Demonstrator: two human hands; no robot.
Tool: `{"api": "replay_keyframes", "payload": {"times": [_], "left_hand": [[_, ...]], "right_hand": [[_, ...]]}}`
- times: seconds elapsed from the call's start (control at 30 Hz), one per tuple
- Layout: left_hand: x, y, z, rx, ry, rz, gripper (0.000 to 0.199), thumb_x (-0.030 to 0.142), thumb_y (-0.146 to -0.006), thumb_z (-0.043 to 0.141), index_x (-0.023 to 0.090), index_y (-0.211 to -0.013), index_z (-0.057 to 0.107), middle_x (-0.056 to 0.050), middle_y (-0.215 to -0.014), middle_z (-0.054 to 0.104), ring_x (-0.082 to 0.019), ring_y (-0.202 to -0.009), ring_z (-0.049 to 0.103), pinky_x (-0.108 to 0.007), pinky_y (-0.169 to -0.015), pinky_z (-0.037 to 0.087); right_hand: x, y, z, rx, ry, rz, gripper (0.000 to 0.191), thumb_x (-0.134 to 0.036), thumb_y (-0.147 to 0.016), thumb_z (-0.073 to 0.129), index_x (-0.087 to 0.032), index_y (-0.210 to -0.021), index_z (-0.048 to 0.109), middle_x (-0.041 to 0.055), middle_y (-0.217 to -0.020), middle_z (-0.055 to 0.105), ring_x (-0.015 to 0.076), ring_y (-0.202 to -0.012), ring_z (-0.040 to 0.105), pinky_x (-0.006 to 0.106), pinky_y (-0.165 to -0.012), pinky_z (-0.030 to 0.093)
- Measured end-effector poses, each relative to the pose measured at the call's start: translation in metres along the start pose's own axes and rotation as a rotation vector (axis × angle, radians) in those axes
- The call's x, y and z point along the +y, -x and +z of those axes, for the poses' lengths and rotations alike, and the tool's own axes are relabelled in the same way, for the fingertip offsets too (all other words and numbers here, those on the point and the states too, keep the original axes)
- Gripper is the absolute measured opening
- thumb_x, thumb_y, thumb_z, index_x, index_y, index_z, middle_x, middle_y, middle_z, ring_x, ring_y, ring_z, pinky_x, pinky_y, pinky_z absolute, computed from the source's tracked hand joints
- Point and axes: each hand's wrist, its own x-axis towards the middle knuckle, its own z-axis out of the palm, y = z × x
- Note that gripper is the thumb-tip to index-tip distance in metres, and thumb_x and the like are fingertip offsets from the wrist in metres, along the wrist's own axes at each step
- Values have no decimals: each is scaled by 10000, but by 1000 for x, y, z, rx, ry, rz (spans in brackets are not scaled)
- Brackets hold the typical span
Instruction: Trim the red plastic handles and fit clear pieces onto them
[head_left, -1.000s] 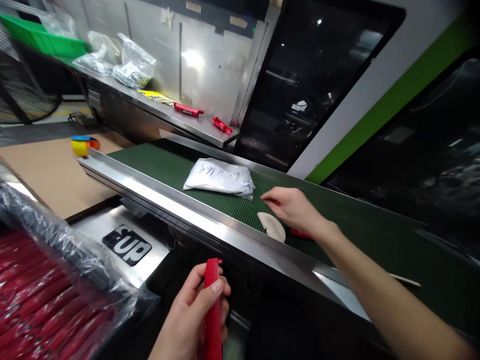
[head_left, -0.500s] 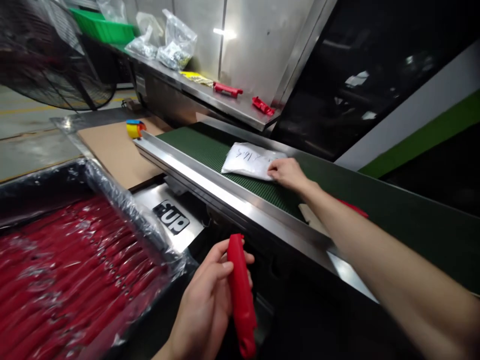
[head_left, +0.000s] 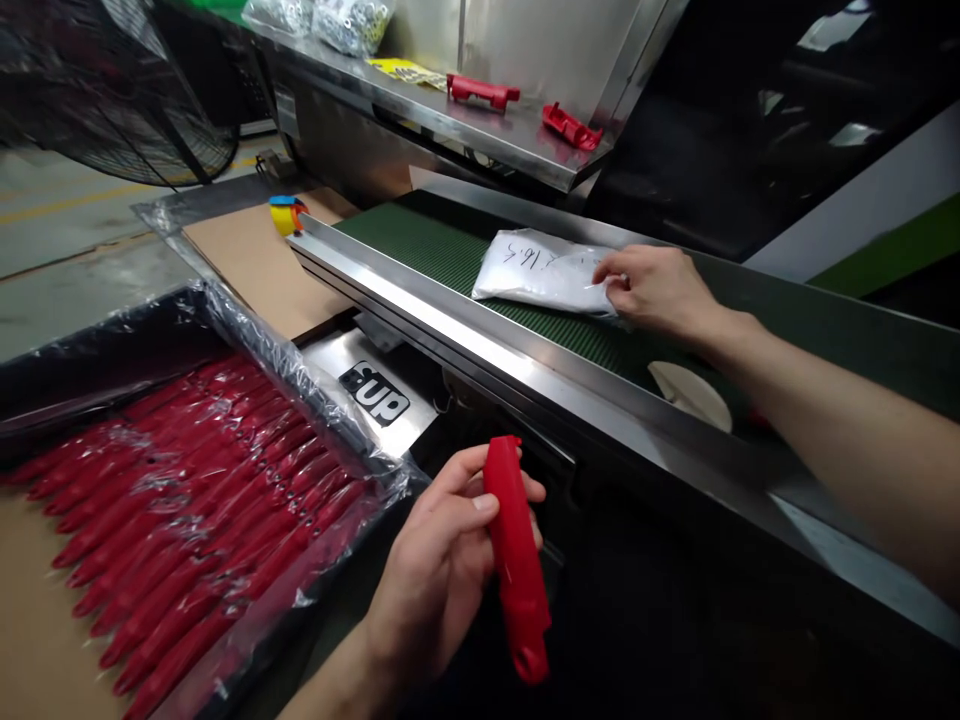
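A long red plastic part (head_left: pixel 517 555), with a hole at its lower end, is in my left hand (head_left: pixel 450 550), gripped between thumb and fingers in front of the conveyor. Over the green conveyor belt (head_left: pixel 427 245), my right hand (head_left: pixel 664 290) pinches the right end of a white plastic packet (head_left: pixel 540 272) with handwriting on it. The packet lies on the belt. Under my right forearm sits a pale round-edged piece (head_left: pixel 690 393), with a bit of red partly hidden beside it.
To the left, a plastic-lined bin (head_left: pixel 300 400) holds rows of red parts (head_left: pixel 217 500). A metal shelf (head_left: pixel 420 115) behind the belt bears two red parts (head_left: pixel 484 92) and bags of hardware (head_left: pixel 349 22). Tape rolls (head_left: pixel 286 214) sit at the conveyor rail's end; a fan (head_left: pixel 127 110) stands back left.
The view has tilted down and shifted, so the shelf sits higher and more of the bin shows. Both hands keep their holds; the pale piece beneath my right forearm is more exposed.
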Motion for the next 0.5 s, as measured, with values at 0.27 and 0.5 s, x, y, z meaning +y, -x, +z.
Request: {"api": "replay_keyframes", "payload": {"times": [0.27, 0.5], "left_hand": [[-3, 0, 4, 67, -29, 12, 250, 198, -905, 573, 214, -1143, 500, -76, -1008, 645, -167, -814, 637, -287, -713, 527], [-7, 1, 3, 116, -46, 23, 281, 147, -854, 604, 186, -1128, 554, -97, -1072, 624, -179, -874, 631, -303, -770, 531]], "right_hand": [[2, 12, -10, -12, -41, 101, 480, -378, -828, 510, 7, -1029, 716, 97, -957, 697, 185, -944, 620, 295, -764, 390], [-11, 46, -40, 146, -67, 235, 428, -392, -887, 507, -49, -1048, 708, 79, -912, 707, 144, -857, 639, 293, -695, 411]]}}
